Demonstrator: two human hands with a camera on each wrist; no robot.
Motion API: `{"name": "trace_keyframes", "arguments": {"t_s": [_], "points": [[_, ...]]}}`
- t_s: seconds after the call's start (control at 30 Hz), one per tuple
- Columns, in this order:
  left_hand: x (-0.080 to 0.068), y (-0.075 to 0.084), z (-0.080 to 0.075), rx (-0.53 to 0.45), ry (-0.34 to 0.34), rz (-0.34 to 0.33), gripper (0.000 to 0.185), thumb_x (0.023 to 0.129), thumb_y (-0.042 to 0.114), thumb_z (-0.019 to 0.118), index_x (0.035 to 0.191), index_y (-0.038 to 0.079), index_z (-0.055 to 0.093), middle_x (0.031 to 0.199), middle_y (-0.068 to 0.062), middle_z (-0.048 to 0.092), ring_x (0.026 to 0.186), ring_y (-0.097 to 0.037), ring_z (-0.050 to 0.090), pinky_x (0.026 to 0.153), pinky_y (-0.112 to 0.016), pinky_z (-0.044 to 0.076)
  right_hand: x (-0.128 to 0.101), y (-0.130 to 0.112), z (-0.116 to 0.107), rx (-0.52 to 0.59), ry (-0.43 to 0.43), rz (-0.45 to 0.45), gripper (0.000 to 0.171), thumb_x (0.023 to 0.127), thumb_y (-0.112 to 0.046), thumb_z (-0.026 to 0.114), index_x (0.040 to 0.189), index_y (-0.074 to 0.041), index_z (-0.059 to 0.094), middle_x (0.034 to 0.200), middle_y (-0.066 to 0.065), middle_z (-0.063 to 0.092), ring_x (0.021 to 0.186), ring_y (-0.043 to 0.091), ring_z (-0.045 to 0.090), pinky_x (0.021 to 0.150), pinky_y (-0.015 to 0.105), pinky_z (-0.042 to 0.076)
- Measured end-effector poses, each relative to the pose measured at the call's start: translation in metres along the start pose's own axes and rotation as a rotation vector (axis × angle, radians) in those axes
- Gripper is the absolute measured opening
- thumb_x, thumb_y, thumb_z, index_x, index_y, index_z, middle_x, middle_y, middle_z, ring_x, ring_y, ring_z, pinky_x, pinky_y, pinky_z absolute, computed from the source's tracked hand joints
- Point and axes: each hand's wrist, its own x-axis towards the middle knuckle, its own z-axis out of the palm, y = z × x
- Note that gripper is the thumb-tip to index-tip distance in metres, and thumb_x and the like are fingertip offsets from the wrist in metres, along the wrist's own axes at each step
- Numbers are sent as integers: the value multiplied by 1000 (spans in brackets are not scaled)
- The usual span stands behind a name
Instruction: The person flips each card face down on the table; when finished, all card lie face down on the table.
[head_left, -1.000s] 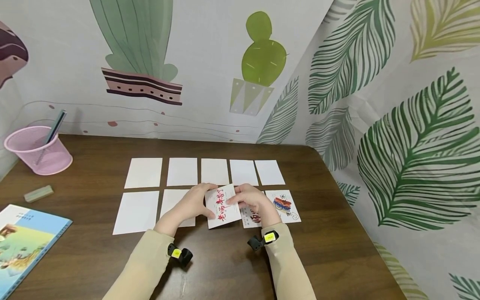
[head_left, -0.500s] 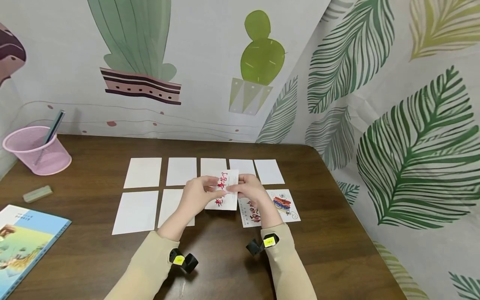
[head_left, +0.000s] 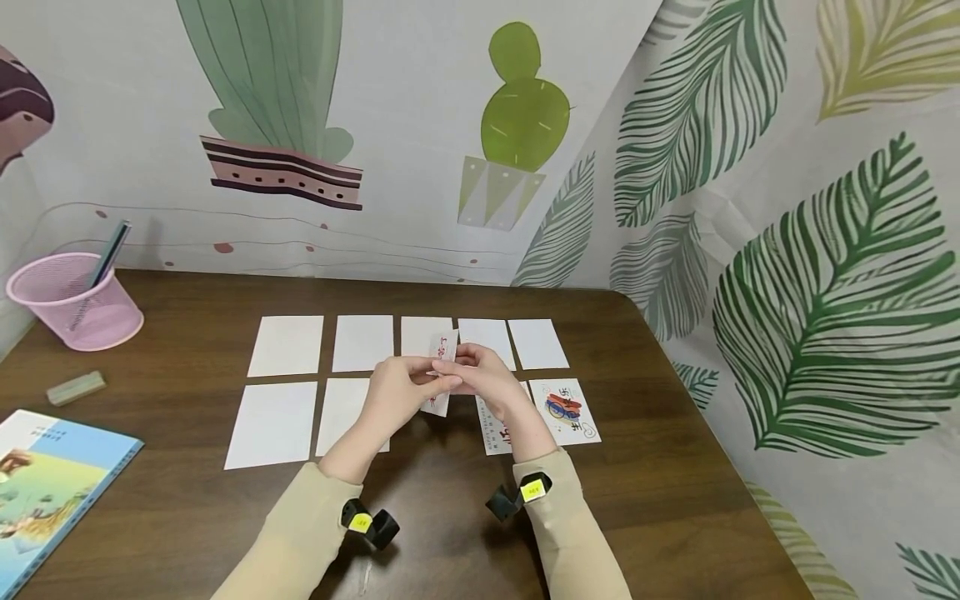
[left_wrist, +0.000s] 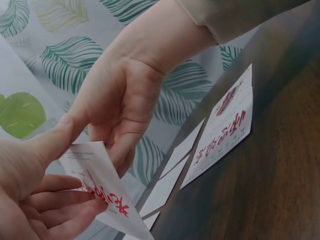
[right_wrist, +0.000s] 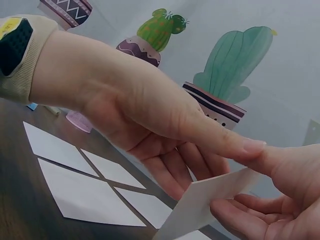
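1. Both hands hold one white paper card with red brush lettering (head_left: 440, 371) upright, edge-on, above the dark wooden table (head_left: 660, 467), over the gap in the near row of cards.
2. Left hand (head_left: 393, 396) pinches the card's left side, thumb on top; right hand (head_left: 483, 379) pinches the right side w/ thumb and fingers.
3. To turn it well, I'd judge: light edge grips, keep it clear of the face-up printed cards (head_left: 558, 412) at right and the blank white cards (head_left: 285, 346).
4. Container: pink mesh pen cup (head_left: 75, 300), far left, holds a dark pen or similar; can't tell what else.
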Motion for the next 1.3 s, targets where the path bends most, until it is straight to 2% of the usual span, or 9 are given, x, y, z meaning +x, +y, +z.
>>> {"name": "trace_keyframes", "arguments": {"t_s": [0.17,0.3,0.5,0.63,0.7,0.87,1.0,1.17,1.3], "points": [[-1,2,0,-7,7,37,37,80,28,81,108,3,76,100,-13,75,95,-27,71,78,-41,57,-1,0,0,22,-22,-14,41,97,-18,59,123,11,48,100,7,58,87,12,62,80,24,57],[0,2,-2,-36,-20,22,40,81,28,80,110,2,74,106,-15,74,99,-29,71,83,-44,57,-2,0,-1,30,-46,-21,42,102,-21,51,126,13,45,99,5,57,88,10,60,85,26,56],[2,0,-11,-177,-106,-93,41,82,24,79,115,-1,71,112,-17,72,97,-27,72,80,-39,59,-2,0,-5,26,-62,-48,43,105,-21,45,127,15,44,99,5,56,87,9,63,91,34,56],[5,-6,-15,-282,-129,-179,41,85,17,76,117,-7,67,113,-23,70,86,-23,72,74,-34,60,0,2,-10,5,-42,-46,38,103,-20,48,125,12,47,98,6,58,84,10,64,87,32,57],[6,-9,-17,-297,-129,-202,40,86,13,73,118,-10,65,113,-25,69,88,-23,72,74,-32,60,2,4,-14,1,-22,-31,36,101,-16,52,124,11,48,96,6,59,81,10,64,83,28,58],[9,-19,-20,-277,-137,-267,42,90,7,68,124,-14,57,118,-30,64,100,-31,69,78,-30,60,6,11,-25,8,122,-16,32,92,-2,63,120,9,54,90,3,60,78,9,63,77,23,57],[9,-28,-20,-257,-188,-324,47,92,6,65,130,-16,50,125,-33,59,106,-36,67,81,-31,59,7,16,-34,-43,235,-4,35,87,-1,68,119,7,58,95,7,59,81,10,62,82,27,58],[10,-37,-17,-259,-261,-362,48,91,5,65,130,-18,49,123,-34,58,100,-34,68,80,-31,59,10,24,-39,-95,162,52,40,92,-3,65,129,9,54,117,22,63,89,13,65,89,34,57],[8,-40,-16,-253,-287,-368,47,88,4,68,125,-21,51,117,-33,60,94,-29,70,76,-30,60,14,30,-37,-130,144,86,39,90,0,66,125,11,55,109,19,64,81,11,65,81,30,59]]}}
